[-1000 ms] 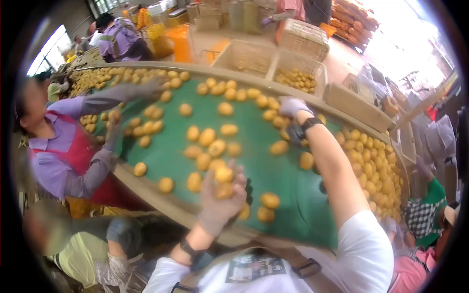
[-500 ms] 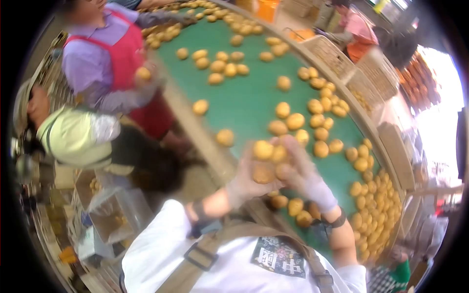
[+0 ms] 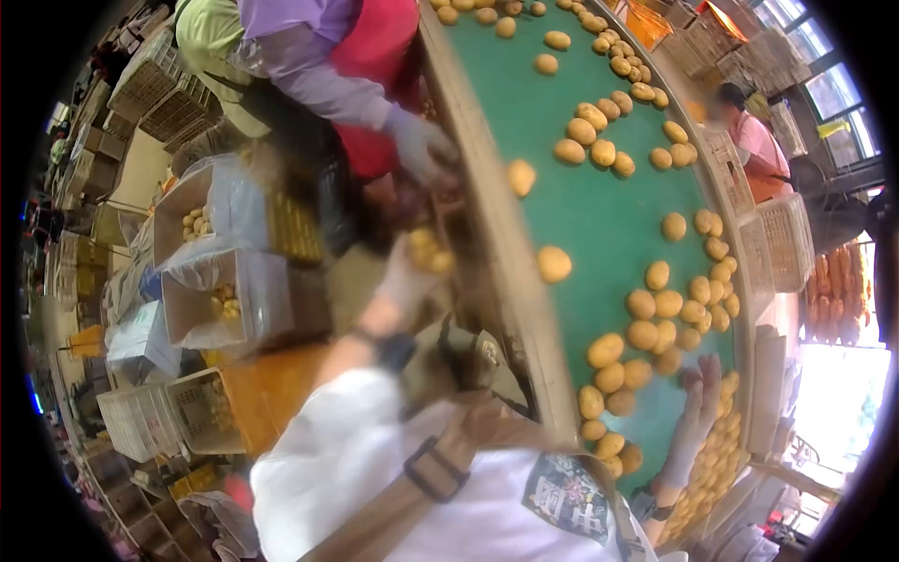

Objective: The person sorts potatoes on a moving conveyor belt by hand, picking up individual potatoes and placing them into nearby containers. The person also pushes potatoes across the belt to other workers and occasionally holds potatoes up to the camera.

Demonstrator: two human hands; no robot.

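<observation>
My left hand (image 3: 401, 277), in a pale glove and blurred by motion, is off the left side of the belt, fingers curled round potatoes (image 3: 430, 253). I cannot make out exactly how many it holds. Over the right part of the green conveyor belt (image 3: 581, 234) is my right hand (image 3: 697, 409), also gloved, its fingers stretched out and nothing in its grasp. Loose potatoes (image 3: 641, 334) lie on the belt to its left, and a dense pile of potatoes (image 3: 712, 478) sits beside and below it.
A co-worker's gloved hand (image 3: 426, 150) is near the belt's wooden edge (image 3: 496, 206), above my left hand. Lined boxes (image 3: 225, 295) with potatoes, an orange crate (image 3: 276, 389) and pale crates (image 3: 140, 417) stand at left. Another person (image 3: 763, 150) works beyond the belt, near baskets (image 3: 785, 242).
My hands, earlier together over the belt with potatoes between them, are now apart. The left has gone leftward off the belt with potatoes; the right is empty over the belt. The view has turned left.
</observation>
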